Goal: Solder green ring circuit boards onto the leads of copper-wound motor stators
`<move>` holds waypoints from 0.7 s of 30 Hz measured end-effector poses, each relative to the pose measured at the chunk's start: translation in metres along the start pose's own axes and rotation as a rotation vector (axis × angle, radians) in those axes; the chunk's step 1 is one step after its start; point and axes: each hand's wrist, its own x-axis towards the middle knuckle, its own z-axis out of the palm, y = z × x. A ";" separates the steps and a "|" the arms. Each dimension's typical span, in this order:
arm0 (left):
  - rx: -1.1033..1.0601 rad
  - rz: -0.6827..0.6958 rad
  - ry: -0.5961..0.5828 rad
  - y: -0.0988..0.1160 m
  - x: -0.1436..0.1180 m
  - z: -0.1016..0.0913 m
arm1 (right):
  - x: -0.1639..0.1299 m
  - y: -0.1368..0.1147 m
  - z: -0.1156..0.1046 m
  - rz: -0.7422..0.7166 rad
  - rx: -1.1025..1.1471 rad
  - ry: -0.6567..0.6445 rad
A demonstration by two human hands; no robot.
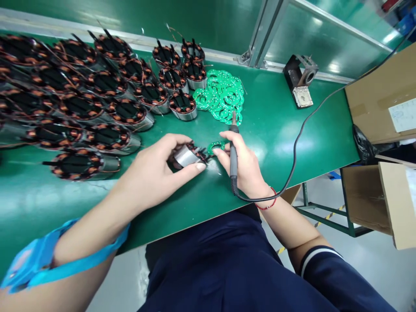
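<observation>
Across a glossy green surface [286, 134], light falls in pale reflections; a green panel [182, 17] and a metal post [266, 30] stand along its far edge. At the right are a soldering stand [300, 78] and a cardboard box [380, 86], with a grey floor [386, 268] and yellow-and-black tape [329, 215] below. A paper sheet [403, 115] on the box bears marks too faint to read.

Near the surface's front edge, the left hand [162, 169] is curled around a stator [186, 156], tilted with its wound end toward the right. Its side is smooth silver metal; dark prongs and coppery windings show at the end. The right hand [245, 164] grips a grey-handled soldering iron [233, 160], tip pointing away, its black cable [295, 147] looping right; the fingertips also hold a thin green ring [210, 147] just beside the stator. Beyond lie a pile of green rings [227, 95] and, leftward, rows of similar stators [125, 112] with loose copper wires.
</observation>
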 end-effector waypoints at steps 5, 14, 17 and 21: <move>0.018 0.198 -0.048 -0.007 0.004 0.009 | 0.005 -0.007 0.004 -0.067 0.307 0.081; 0.169 0.359 -0.092 -0.015 0.008 0.007 | -0.010 -0.008 -0.012 -0.263 0.059 -0.082; 0.120 0.412 -0.137 -0.020 0.010 -0.001 | -0.022 -0.007 -0.022 -0.185 -0.042 -0.111; 0.105 0.407 -0.114 -0.022 0.009 -0.004 | -0.022 -0.002 -0.038 -0.059 -0.025 -0.220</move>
